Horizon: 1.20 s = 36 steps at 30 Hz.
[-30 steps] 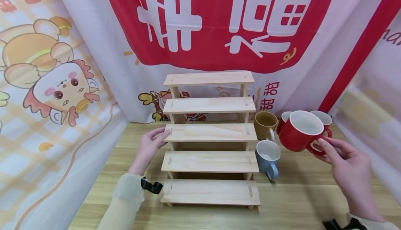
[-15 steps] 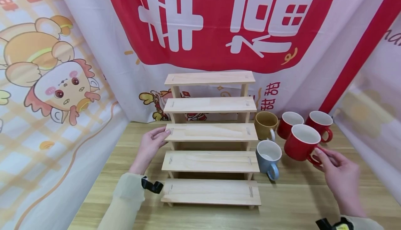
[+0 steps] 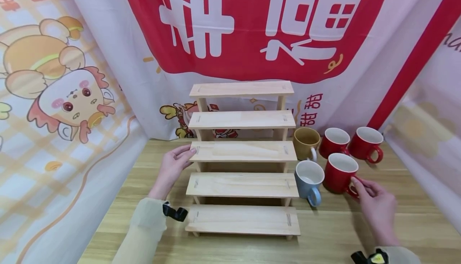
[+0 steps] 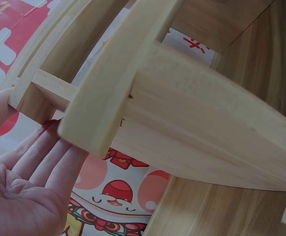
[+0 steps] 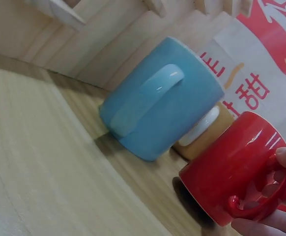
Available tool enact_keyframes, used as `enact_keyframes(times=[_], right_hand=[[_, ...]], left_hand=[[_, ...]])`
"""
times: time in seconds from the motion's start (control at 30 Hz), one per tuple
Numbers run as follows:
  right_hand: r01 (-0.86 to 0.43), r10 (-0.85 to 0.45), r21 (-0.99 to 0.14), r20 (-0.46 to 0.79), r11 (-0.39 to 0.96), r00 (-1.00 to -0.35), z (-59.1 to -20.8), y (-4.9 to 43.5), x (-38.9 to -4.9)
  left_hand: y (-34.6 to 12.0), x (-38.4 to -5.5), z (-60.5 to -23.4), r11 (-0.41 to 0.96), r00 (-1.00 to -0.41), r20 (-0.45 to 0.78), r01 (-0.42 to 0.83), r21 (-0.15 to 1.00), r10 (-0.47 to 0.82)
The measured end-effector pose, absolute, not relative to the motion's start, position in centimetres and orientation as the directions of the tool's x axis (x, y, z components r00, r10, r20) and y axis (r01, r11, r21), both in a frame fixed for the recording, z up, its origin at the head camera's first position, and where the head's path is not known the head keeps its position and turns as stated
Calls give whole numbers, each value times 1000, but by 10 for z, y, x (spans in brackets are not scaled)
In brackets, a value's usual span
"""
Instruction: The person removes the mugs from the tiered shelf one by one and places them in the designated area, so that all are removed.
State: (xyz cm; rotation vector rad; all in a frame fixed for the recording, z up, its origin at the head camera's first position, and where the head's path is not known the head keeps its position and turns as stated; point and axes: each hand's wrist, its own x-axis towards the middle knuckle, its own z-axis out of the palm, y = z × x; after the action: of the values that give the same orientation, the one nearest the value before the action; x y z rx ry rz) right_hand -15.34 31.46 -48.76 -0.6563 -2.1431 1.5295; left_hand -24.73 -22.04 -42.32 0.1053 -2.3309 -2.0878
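A tiered wooden shelf [image 3: 242, 152] stands in the middle of the head view. My left hand [image 3: 174, 167] pinches the left end of its middle step, thumb on top and fingers underneath. In the left wrist view those fingers [image 4: 52, 164] reach beneath the wood. My right hand [image 3: 377, 208] grips a red mug [image 3: 338, 176] by its handle. That mug is upright beside a light blue mug [image 3: 306, 188], close over the table with a dark shadow under its base in the right wrist view. Behind them stand a mustard-brown mug [image 3: 304, 146] and two other red mugs, one left [image 3: 330, 148], one right [image 3: 360, 146].
The wood-grain table [image 3: 324, 236] is enclosed by printed cloth walls at the back [image 3: 252, 28], left [image 3: 119, 108] and right [image 3: 425, 128]. The mugs cluster between the shelf's right side and the right cloth.
My right hand has brought the red mug down and left, beside the light blue mug, uncovering the two red mugs behind. My left hand has stayed on the shelf.
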Motion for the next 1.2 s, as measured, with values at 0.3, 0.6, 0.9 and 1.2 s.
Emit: enact_keyframes(times=[0.3,0.6,0.9,1.2], right_hand=[[171,591,-944,30,281,-806,-492,310,-149],[182,566,-891,97,417,-819,-498,313,-134],[-41,200,-487,433,872,-879,-475,364,-128],[-200,-140,-163,318,966,-938,-471,411,-147]], left_hand=[[-220,-247,-423,103,-998,-26,-32,994,-55],[-217,-250,-426,91,-999,-21,-25,996,-46],[-213,-250,-426,96,-999,-17,-20,995,-35],[-214,-249,-421,101,-999,-34,-37,994,-36]])
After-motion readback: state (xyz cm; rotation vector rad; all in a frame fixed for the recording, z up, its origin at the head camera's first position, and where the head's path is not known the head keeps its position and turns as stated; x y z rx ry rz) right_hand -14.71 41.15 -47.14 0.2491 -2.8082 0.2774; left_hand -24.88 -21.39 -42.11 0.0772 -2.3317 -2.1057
